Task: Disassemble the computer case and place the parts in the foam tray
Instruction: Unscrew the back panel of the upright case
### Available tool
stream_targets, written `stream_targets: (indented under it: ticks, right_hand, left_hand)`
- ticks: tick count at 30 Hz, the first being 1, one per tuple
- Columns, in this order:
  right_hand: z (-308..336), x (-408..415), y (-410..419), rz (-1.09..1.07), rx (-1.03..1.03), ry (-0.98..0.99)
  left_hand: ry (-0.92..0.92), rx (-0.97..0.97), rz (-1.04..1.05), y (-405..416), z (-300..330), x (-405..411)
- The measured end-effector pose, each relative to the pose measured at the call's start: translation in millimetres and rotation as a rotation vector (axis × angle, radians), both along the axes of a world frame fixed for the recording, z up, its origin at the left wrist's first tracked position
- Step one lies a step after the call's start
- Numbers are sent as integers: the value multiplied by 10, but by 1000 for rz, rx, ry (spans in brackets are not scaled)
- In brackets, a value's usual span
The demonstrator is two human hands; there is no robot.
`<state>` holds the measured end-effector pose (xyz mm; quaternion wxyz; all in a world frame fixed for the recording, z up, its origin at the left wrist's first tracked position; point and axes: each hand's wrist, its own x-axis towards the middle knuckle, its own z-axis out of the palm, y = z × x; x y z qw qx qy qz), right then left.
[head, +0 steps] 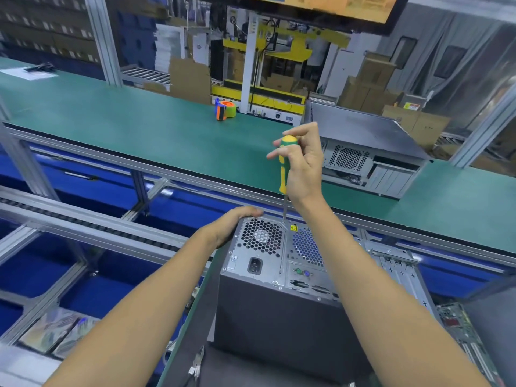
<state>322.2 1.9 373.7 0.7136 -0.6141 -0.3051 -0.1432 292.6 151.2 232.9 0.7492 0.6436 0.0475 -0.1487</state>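
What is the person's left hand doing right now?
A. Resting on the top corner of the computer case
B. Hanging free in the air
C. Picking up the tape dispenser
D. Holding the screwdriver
A: the left hand rests on the far-left corner of the computer case, while the right hand holds the screwdriver.

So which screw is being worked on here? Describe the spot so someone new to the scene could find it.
Start at the computer case standing nearest the camera, rear panel up. On that panel find the honeycomb fan grille, steadied by the left hand. The screw sits just off its far right corner, beside the yellow warning sticker, under the tip of the green-and-yellow screwdriver in the right hand.
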Motion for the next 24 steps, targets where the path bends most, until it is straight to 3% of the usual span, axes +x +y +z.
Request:
stream_targets:
  ticks: [2, 4, 10, 12, 15, 20, 24]
  right_hand:
    - [12, 13, -20, 193, 28, 50]
    - [27, 14, -23, 254, 56, 84]
    - [78, -144, 78, 42, -96, 14]
    - [211, -127, 43, -131, -328, -29]
    - [551, -43, -38, -403, -906, -250]
    - [992, -19, -6, -369, -1708, -141]
    - [1258, 14, 32, -96, -1993, 84]
  left_hand:
    - [-1, -14, 8, -17, -20, 16]
    - [-5, -27, 13, -25, -19, 22]
    - [20, -45, 41, -47, -27, 41]
    - [15, -36, 44, -49, -19, 33]
    - [-19, 11, 42, -41, -23, 22]
    - [-32, -4, 25, -38, -28, 11]
    - [-12, -12, 29, -54, -9, 6]
